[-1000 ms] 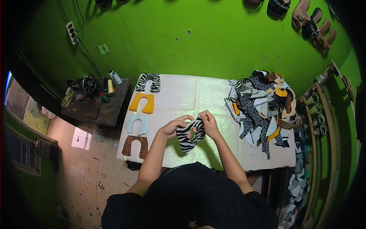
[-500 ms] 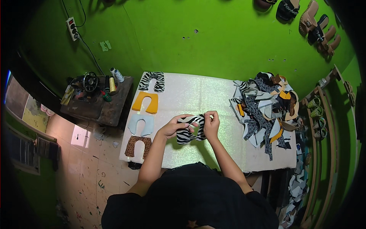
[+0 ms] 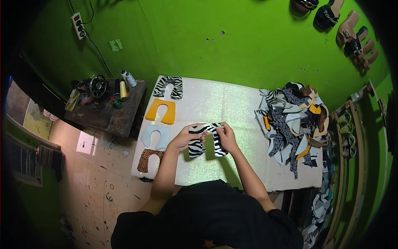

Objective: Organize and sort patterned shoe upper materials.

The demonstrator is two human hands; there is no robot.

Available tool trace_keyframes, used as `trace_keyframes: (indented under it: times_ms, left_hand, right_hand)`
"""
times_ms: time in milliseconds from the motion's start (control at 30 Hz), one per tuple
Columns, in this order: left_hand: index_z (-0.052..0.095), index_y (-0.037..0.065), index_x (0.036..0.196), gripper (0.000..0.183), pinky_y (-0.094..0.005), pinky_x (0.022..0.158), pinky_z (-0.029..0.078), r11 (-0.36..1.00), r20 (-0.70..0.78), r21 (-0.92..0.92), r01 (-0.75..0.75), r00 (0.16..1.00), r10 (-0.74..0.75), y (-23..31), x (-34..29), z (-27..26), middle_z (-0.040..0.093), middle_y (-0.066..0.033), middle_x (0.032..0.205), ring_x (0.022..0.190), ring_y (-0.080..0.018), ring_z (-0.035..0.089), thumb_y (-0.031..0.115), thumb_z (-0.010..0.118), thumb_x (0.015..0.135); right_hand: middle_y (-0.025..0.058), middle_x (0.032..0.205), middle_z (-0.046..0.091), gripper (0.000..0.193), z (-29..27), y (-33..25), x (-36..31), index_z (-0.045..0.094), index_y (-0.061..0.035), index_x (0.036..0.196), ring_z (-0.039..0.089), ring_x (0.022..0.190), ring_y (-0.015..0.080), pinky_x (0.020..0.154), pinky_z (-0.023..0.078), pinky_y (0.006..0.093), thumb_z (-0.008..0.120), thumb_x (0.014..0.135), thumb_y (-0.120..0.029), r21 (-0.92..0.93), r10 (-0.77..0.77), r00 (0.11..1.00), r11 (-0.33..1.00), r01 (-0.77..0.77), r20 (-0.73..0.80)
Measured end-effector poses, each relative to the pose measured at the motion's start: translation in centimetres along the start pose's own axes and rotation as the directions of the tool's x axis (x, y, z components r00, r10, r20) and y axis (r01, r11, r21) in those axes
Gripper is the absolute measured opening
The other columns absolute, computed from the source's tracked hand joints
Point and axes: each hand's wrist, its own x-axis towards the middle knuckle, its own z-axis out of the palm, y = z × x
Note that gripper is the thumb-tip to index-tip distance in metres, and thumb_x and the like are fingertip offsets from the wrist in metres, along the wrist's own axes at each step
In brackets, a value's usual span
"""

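Observation:
Between my hands, above the middle of the table [image 3: 240, 166], is a zebra-print U-shaped piece [image 3: 196, 147] with its two legs hanging toward me. My left hand [image 3: 182, 139] grips its left upper side, thumb on top. My right hand [image 3: 227, 139] pinches the right upper side. Along the table's left side lie more U-shaped pieces in a column: zebra-print ones [image 3: 177, 88] farthest off, then a yellow stack [image 3: 151, 111], pale blue ones [image 3: 146, 135] and leopard-print ones [image 3: 143, 161] nearest me, partly behind my left forearm.
A heap of cut scraps [image 3: 286, 120] covers the table's right end. On the left stands a dark sewing machine table [image 3: 120, 120] with a sewing machine [image 3: 98, 86] and thread spools [image 3: 123, 89]. Sandals [image 3: 347, 27] hang on the green wall; a wooden rack [image 3: 360, 166] with green sandals [image 3: 345, 129] is at right.
The zebra-print piece has been spread from a bunched fold, so its two legs and the gap between now show. My view has shifted slightly; both hands keep their grip.

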Motion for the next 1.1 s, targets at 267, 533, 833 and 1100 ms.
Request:
trace_keyframes:
  times_ms: [267, 533, 833, 1100]
  left_hand:
    - [0.042, -0.002, 0.117, 0.032, -0.0336, 0.079, 0.049, 0.986, -0.045, -0.167, -0.015, 0.999, 0.007, -1.3, 0.0, -3.1, 0.059, -0.0122, 0.091, 0.088, -0.0237, 0.060, 0.013, 0.042, 0.089]
    - [0.040, 0.003, 0.110, 0.022, -0.0252, 0.056, 0.048, 0.977, -0.365, 0.111, -0.180, 0.907, 0.209, 1.3, 2.7, -6.6, 0.055, -0.0069, 0.080, 0.063, -0.0148, 0.056, 0.004, 0.040, 0.088]
    - [0.037, -0.006, 0.116, 0.035, -0.0294, 0.056, 0.053, 0.895, -0.569, 0.445, -0.042, 0.758, 0.318, 7.8, 8.0, -17.3, 0.058, -0.0146, 0.090, 0.069, -0.0247, 0.064, 0.005, 0.049, 0.085]
    - [0.047, 0.003, 0.113, 0.041, -0.0245, 0.062, 0.045, 0.721, -0.549, 0.691, -0.052, 0.612, 0.570, 11.6, 11.8, -24.4, 0.060, -0.0166, 0.096, 0.072, -0.0159, 0.059, -0.006, 0.054, 0.074]
  right_hand:
    - [0.0046, 0.069, 0.058, 0.013, 0.2, -1.1, 5.1, 0.049, -0.0012, 0.092, 0.050, 0.059, 0.0073, 0.052, 0.040, 0.0220, 0.050, 0.086, -0.013, -0.179, -0.100, 0.994, 0.978, 0.106, 0.043]
    - [-0.0026, 0.070, 0.053, 0.013, 2.9, -0.1, 10.7, 0.053, -0.0004, 0.093, 0.044, 0.059, 0.0038, 0.052, 0.037, 0.0198, 0.046, 0.088, -0.010, 0.012, 0.151, 0.979, 0.988, -0.154, 0.138]
    - [0.0054, 0.069, 0.051, 0.030, 8.4, 0.8, 19.3, 0.054, -0.0080, 0.104, 0.053, 0.061, 0.0136, 0.057, 0.045, 0.0256, 0.055, 0.075, -0.001, -0.292, -0.057, 0.991, 0.956, 0.018, -0.125]
    - [0.0153, 0.084, 0.063, 0.020, 12.7, 4.0, 26.9, 0.061, -0.0005, 0.094, 0.059, 0.073, 0.0229, 0.070, 0.046, 0.0304, 0.053, 0.076, -0.004, -0.344, -0.232, 0.948, 0.927, 0.148, -0.219]
